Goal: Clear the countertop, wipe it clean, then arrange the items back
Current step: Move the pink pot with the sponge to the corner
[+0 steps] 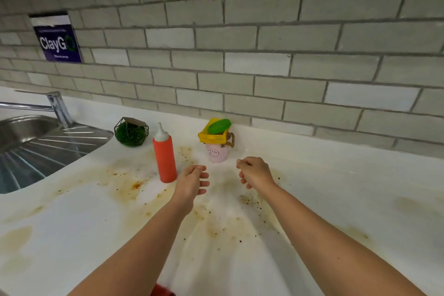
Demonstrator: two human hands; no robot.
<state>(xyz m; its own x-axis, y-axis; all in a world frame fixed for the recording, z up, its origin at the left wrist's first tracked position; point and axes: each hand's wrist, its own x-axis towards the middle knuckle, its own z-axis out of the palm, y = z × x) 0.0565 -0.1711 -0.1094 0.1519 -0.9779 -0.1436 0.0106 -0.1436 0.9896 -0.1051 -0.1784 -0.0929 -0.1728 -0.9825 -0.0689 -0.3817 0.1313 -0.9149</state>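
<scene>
Both forearms reach out over the white counter [348,187], and neither hand holds anything. The left hand [192,182] hangs just right of the red squeeze bottle [164,161] with its fingers loosely bent and spread towards the right. The right hand [254,173] hangs in front of the pink cup [217,152] with its fingers loosely curled under. The two hands are near each other but apart, and whether either touches the surface cannot be told. The task's things stand in a row towards the tiled wall [264,67]. A green plant ball in a dark wire holder [131,133] is nearest the sink [28,137]. Next comes the upright bottle with its white nozzle, then the cup, which carries a tilted yellow crate [212,137] with a green oval piece [219,125] lying in it. Brownish stains and dark specks [134,185] spread across the counter, from beside the bottle to under both arms. A faucet [57,108] stands behind the steel sink, a dark blue "ClayGo" sign [57,41] hangs on the wall above it, and a red object [163,291] – too cut off to identify – shows at the bottom edge.
</scene>
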